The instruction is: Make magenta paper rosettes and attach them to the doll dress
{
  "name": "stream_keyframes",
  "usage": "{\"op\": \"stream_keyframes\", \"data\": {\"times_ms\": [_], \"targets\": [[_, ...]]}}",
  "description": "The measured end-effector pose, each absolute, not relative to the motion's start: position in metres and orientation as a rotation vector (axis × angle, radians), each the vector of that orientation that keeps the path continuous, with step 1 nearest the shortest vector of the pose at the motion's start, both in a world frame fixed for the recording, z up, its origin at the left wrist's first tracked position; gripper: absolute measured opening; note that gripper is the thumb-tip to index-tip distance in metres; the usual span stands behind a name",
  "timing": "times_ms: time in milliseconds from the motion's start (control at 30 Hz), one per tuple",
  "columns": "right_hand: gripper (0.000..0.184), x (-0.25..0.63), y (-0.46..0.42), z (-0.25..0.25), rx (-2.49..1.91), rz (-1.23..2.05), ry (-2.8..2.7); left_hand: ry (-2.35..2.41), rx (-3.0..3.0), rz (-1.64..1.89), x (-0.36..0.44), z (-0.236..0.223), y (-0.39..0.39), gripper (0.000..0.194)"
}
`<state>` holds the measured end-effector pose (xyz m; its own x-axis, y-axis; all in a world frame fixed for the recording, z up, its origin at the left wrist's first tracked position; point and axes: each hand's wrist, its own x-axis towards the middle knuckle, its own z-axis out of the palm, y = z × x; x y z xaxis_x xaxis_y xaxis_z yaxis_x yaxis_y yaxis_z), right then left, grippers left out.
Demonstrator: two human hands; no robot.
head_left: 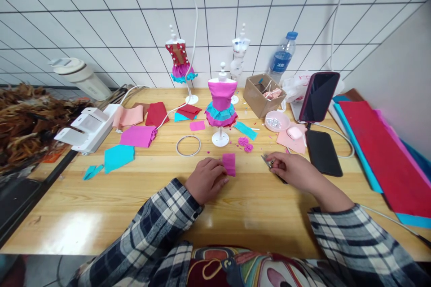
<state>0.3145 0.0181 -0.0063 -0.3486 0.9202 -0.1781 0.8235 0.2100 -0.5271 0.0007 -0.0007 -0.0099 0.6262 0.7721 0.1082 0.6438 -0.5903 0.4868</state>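
A small magenta piece of crepe paper lies flat on the table. My left hand rests at its left edge, fingertips touching it and the thumb apart from the fingers. My right hand is closed on a pair of small scissors, whose blades point up and left; a dark part of them shows below the hand. Behind the paper stands a mini dress form in a magenta top and a ruffled blue and magenta skirt. Two magenta bows lie between it and my right hand.
A metal ring, blue crepe paper and other coloured pieces lie leftward. A cardboard box, bead dish and phone stand or lie rightward. A white cable hangs in front of a second dress form.
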Motion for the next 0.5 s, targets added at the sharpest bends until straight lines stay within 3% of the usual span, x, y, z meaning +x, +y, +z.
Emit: {"op": "stream_keyframes", "data": {"times_ms": [100, 267, 500], "targets": [[0.049, 0.314, 0.015, -0.007, -1.670, 0.761, -2.304, 1.127, 2.445, 0.432, 0.002, -0.008, 0.000, 0.022], [0.044, 0.316, 0.013, -0.005, -1.612, 0.564, -2.304, 1.128, 2.441, 0.434, 0.001, -0.010, 0.000, 0.022], [0.041, 0.322, 0.010, 0.003, -1.708, 0.610, -2.107, 1.128, 2.443, 0.432, 0.001, -0.012, -0.001, 0.022]]}}
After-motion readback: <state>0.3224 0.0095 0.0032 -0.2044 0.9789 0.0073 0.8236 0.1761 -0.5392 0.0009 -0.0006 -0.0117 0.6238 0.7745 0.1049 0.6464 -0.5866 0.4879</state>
